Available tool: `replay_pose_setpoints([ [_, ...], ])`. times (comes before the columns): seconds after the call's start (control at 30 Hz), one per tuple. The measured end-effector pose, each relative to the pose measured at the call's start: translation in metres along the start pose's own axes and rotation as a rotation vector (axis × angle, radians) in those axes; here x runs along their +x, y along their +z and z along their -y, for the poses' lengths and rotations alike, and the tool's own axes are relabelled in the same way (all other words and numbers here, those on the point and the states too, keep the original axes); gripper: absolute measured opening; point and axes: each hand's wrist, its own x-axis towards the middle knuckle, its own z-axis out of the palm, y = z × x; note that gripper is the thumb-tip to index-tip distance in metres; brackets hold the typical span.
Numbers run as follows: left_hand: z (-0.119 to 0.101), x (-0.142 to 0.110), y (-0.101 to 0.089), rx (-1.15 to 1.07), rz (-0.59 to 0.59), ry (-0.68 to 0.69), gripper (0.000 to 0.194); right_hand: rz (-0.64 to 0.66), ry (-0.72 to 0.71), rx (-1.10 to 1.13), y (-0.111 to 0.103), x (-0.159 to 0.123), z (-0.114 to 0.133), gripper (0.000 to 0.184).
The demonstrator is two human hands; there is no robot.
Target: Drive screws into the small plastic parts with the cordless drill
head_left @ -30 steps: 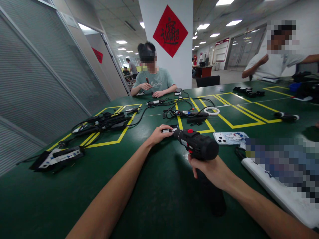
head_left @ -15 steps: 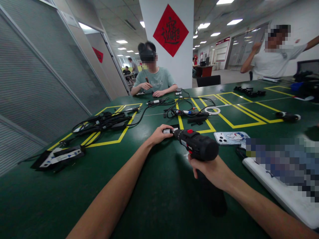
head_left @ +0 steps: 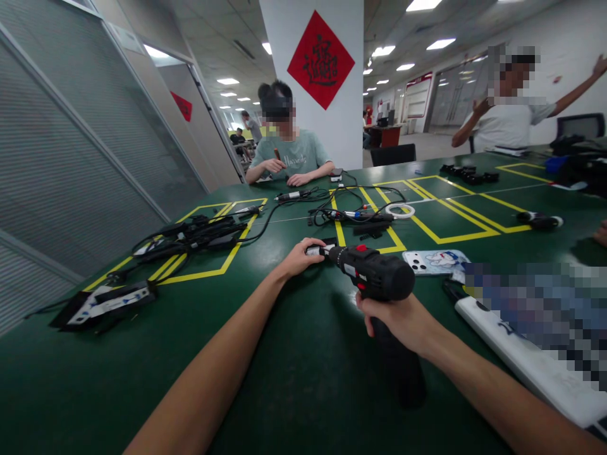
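My right hand [head_left: 398,316] is wrapped round the handle of a black cordless drill [head_left: 377,272] with red buttons. The drill points forward and left, its chuck close to my left fingers. Under my left hand [head_left: 298,259], a small black part with a white label [head_left: 315,251] is held against the green table [head_left: 265,379]. The drill's bit reaches the labelled part or stops just beside it; which one, I cannot tell. My fingers hide much of that part.
Black cables [head_left: 199,234] and a long black-and-white piece [head_left: 118,298] lie on the left. Ahead are more cables and a white ring [head_left: 399,210]. A phone [head_left: 434,261] and a white slab-like object [head_left: 521,360] lie right. A person [head_left: 294,151] sits opposite.
The view has shifted slightly. Both hands keep their hold, and the drill stays at the labelled part. The person at the right has raised an outstretched arm.
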Motion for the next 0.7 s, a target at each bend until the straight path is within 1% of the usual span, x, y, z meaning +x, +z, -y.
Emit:
replay_pose_setpoints([
  [0.27, -0.0019, 0.0001, -0.0009, 0.011, -0.001, -0.005, 0.041, -0.010, 0.010, -0.015, 0.0011, 0.0003, 0.0002, 0.009],
  [0.4, -0.0016, 0.0004, -0.0009, 0.008, 0.000, -0.013, 0.041, 0.006, -0.013, -0.006, 0.0024, 0.0002, 0.0010, 0.007],
  [0.57, 0.0013, 0.0016, 0.0005, -0.008, 0.002, -0.021, 0.041, -0.008, -0.031, -0.049, 0.0051, -0.0010, 0.0000, 0.006],
  [0.7, 0.0022, 0.0016, 0.0007, -0.020, -0.015, 0.002, 0.037, -0.008, -0.035, -0.049, 0.0060, -0.0017, 0.0000, 0.005],
])
